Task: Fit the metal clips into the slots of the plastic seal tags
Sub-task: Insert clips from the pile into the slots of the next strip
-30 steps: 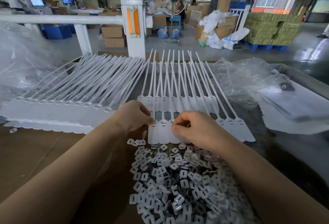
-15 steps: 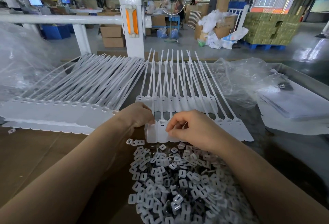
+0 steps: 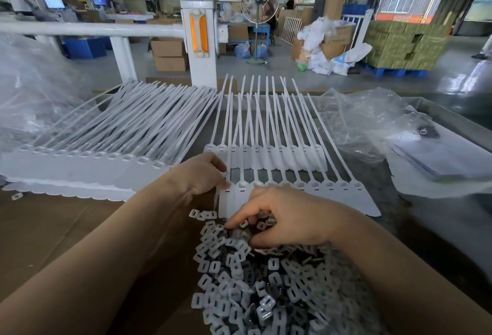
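Observation:
A heap of small white-cased metal clips (image 3: 255, 286) lies on the table in front of me. Beyond it, a front row of white plastic seal tags (image 3: 332, 190) lies flat, straps pointing away. My left hand (image 3: 199, 177) has curled fingers on the head of the leftmost tag (image 3: 226, 201) in that row and holds it down. My right hand (image 3: 287, 217) reaches down onto the heap's far edge, fingers spread among the clips and index tip touching them. No clip is plainly pinched. Its palm hides part of the row's near ends.
A second row of tags (image 3: 266, 153) lies behind the first. A large overlapping stack of tags (image 3: 80, 169) fills the left. Crumpled clear plastic bags (image 3: 356, 121) and a flat white packet (image 3: 436, 158) sit right. Brown cardboard (image 3: 53, 228) covers the near left table.
My right hand has moved down from the tag heads to the clip heap. My left hand has stayed on the leftmost tag.

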`<state>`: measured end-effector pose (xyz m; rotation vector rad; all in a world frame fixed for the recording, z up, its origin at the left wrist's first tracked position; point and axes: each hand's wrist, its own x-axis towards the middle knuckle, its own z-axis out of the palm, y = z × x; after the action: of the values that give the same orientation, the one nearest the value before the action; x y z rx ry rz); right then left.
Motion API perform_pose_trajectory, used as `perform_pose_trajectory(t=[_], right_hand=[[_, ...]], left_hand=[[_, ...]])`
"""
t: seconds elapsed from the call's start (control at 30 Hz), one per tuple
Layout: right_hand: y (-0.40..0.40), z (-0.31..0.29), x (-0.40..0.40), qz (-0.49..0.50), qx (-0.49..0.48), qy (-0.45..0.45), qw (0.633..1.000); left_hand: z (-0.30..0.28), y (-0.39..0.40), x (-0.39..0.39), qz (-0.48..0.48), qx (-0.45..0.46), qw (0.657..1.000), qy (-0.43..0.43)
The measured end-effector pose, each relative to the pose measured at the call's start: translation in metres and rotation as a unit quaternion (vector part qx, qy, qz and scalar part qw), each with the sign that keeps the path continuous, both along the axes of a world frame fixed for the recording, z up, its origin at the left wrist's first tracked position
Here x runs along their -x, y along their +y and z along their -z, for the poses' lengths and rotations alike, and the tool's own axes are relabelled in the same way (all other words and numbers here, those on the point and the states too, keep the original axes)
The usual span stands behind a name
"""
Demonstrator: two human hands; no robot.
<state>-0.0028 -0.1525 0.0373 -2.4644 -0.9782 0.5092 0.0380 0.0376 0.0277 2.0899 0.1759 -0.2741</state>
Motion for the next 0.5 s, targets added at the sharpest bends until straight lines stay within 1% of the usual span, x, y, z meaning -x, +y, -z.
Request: perform_pose_trajectory(t=[0.27,0.4,0.5], right_hand=[[0.0014,0.0063,0.0011,0.052,-0.025,-0.011,0.998],[0.0001,0.0066,0.0002,0.049,-0.036,-0.005,0.998],[0.0010,0.0075,0.0000,0.046,-0.038,-0.020,0.998]], left_hand=[[-0.0010,0.0018,0.0008,0.015,0.011,1.000,0.002],[-0.0006,0.0025,0.0006,0.023,0.023,0.999,0.003],[0.0004,0.0032,0.0001,0.025,0.023,0.999,0.004]])
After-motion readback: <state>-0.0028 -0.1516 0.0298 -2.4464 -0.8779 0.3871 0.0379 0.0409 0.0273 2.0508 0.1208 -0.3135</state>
